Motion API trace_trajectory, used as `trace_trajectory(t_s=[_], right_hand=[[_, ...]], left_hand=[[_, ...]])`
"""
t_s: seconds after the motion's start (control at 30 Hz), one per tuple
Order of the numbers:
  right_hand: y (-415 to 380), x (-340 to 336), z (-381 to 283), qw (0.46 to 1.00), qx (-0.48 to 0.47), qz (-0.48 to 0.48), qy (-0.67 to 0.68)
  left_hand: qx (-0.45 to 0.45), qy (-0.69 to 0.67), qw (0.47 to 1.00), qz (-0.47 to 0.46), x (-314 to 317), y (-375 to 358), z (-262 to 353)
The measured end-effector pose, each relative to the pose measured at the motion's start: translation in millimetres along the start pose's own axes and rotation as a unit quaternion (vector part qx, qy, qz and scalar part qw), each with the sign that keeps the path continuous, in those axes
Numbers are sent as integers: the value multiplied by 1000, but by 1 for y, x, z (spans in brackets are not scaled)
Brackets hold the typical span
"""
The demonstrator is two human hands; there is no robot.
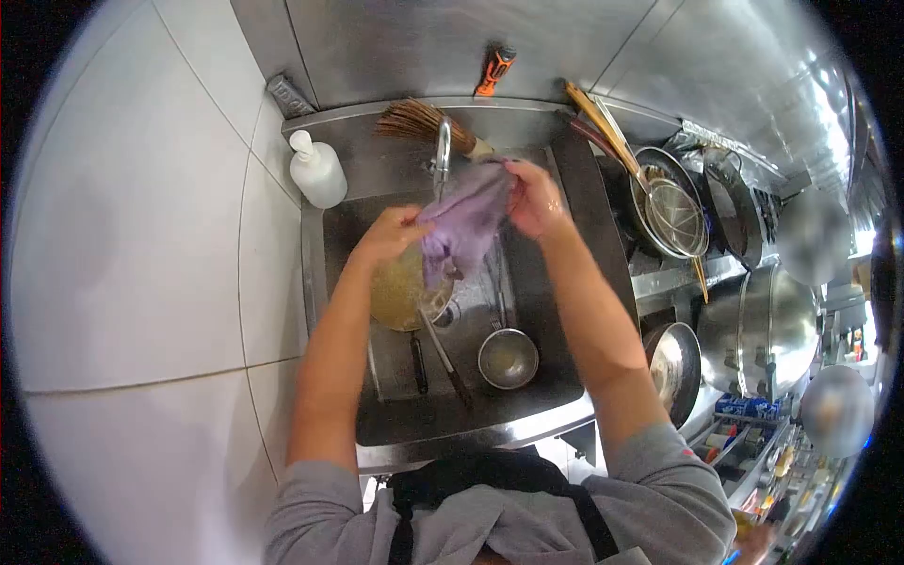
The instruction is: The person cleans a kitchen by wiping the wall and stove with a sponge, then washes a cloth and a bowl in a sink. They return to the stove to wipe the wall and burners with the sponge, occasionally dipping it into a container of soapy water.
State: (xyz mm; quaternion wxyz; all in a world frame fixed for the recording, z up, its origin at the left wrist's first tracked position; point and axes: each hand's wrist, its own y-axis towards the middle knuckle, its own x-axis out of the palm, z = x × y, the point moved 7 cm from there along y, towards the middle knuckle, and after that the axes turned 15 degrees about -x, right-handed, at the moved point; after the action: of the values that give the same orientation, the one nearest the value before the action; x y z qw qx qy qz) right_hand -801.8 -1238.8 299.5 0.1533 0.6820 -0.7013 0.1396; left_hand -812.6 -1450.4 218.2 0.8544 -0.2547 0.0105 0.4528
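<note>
Stretched between my two hands is a wet-looking purple cloth [463, 226], held up over the sink [556, 377] by the faucet [443, 146]. My left hand [391, 235] pinches its left edge, and my right hand [535, 200] grips its upper right corner. Beneath the cloth sits a round pan or bowl of cloudy yellowish liquid [394, 294], partly hidden by the cloth and my left hand. A small metal bowl [508, 359] rests on the sink floor to the right, near a long-handled utensil [441, 350] and a black handle [419, 365].
A white pump bottle [318, 171] stands at the sink's back left corner. Behind the faucet lies a twig brush [414, 124]. On the right are a strainer [676, 217], a wok [730, 212], a frying pan [673, 372] and a large steel pot [763, 330]. A tiled wall [141, 235] borders the left.
</note>
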Motion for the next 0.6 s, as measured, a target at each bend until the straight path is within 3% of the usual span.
trace_trajectory(t_s=[0.03,0.07,0.1,0.13,0.17,0.2,0.23,0.27,0.3,0.33,0.37,0.4,0.43,0.47,0.5,0.53,0.57,0.6], right_hand=[[-3,-4,23,974,46,96,199],[-2,1,51,951,96,79,283],[-1,0,84,951,99,77,282],[5,8,82,977,-166,-61,122],[2,22,88,947,-288,-142,27],[-6,35,94,888,-413,-195,-49],[3,37,122,928,-249,-190,204],[7,43,137,914,-156,-189,324],[12,49,152,882,-59,-167,438],[20,39,171,983,-38,-104,149],[18,38,174,996,39,13,75],[10,39,172,984,123,130,20],[15,31,180,984,125,128,21],[33,16,176,942,-42,-14,-332],[45,15,189,734,-204,-153,-630],[37,18,180,769,-201,-155,-586],[31,24,178,890,-117,-140,-418],[18,35,177,981,18,-83,-176]], left_hand=[[1,-3,1000,2,6,-6,17],[80,-188,979,-13,13,-11,43],[49,-269,962,4,22,-15,53],[24,-351,936,26,31,-21,64],[27,-352,935,30,52,-17,69],[154,-93,949,258,56,-27,84],[214,48,912,346,59,-27,87],[255,178,836,452,65,-30,87],[294,65,810,503,44,-27,75],[326,-49,773,542,25,-29,60],[320,-50,775,543,17,-28,50],[200,-48,820,535,2,-13,35],[78,-42,852,516,-6,-3,19],[33,-52,877,477,8,-13,32],[38,-52,877,477,19,-16,33],[141,-49,857,493,33,-23,40],[241,-45,830,501,45,-33,47],[216,-4,844,491,31,-28,51]])
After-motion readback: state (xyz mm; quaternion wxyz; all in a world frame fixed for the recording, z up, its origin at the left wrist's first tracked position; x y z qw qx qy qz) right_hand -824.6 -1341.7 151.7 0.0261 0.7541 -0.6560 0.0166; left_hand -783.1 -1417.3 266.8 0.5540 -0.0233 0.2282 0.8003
